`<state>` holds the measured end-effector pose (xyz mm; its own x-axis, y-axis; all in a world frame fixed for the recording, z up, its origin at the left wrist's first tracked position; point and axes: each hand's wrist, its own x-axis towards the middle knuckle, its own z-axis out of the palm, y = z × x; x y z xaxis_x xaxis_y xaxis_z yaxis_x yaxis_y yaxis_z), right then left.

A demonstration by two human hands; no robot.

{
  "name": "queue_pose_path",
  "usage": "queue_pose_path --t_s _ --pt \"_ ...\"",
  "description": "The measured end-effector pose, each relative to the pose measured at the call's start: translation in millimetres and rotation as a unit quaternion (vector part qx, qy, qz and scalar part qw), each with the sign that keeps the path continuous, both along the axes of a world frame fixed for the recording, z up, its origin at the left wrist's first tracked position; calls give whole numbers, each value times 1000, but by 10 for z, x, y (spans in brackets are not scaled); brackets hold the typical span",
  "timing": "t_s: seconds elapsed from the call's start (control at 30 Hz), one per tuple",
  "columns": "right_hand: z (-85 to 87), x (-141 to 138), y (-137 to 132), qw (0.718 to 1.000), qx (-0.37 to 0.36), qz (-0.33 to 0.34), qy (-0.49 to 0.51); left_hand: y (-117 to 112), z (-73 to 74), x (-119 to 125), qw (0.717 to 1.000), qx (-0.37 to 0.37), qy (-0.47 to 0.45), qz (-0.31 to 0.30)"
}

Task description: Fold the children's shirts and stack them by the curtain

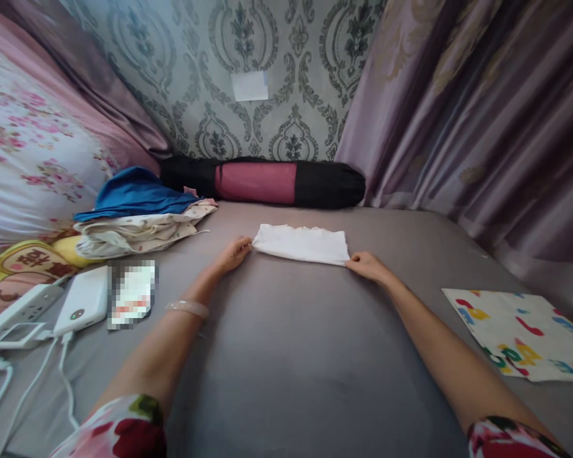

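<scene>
A white folded cloth (300, 243) lies on the grey bed sheet (286, 356), wider than it is deep, with a slightly ruffled far edge. My left hand (236, 252) pinches its left end between thumb and fingers. At the near right corner, my right hand (367, 266) has its fingers closed on the cloth too. Between the two hands the near edge runs fairly straight. The cloth's exact kind cannot be made out.
A black and pink roll bag (255, 182) lies along the wall. Folded clothes (138, 216) are piled at left, near a power bank (82, 299), a power strip (23, 312) and cables. A patterned cloth (523, 334) lies at right. Curtains (458, 95) hang behind.
</scene>
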<state>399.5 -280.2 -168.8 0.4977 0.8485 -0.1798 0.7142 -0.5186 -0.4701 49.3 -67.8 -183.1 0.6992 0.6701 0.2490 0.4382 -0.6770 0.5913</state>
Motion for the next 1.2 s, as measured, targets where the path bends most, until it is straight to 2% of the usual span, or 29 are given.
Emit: queue_pose_path --t_s 0.13,0.23,0.3,0.33,0.4,0.47,0.5,0.57,0.67,0.73,0.8,0.9,1.03,1.2 --pt "7 -47 16 999 -9 7 -39 6 -27 -14 998 42 25 -30" --pt "28 -34 26 998 -22 20 -50 41 -37 -44 998 19 53 -34" --pt "79 -2 30 997 -57 29 -33 81 -27 -67 997 -8 69 -19" --pt "117 12 33 996 -86 30 -21 100 -15 -71 997 -11 70 4" --pt "207 9 49 992 -123 22 -27 116 16 -42 995 27 42 90" --pt "289 -74 98 992 -86 5 -92 79 49 69 979 101 -10 179" --pt "316 -154 141 990 -37 -3 -139 35 63 161 970 135 -32 200" --pt "328 -384 267 979 59 14 -194 -101 79 408 973 166 -38 155" --pt "241 -789 519 960 138 134 -202 -358 87 838 980 194 17 50" --pt "146 -998 677 955 143 169 -199 -490 83 1077 978 198 66 29" --pt "60 -1110 797 958 119 170 -199 -549 67 1231 974 197 113 23" --pt "-15 -1114 899 962 81 171 -196 -513 17 1313 968 193 157 34" --pt "-28 -1005 942 959 55 193 -198 -388 -67 1277 961 188 191 62" --pt "-56 -916 925 953 60 217 -203 -343 -113 1208 959 166 218 64"
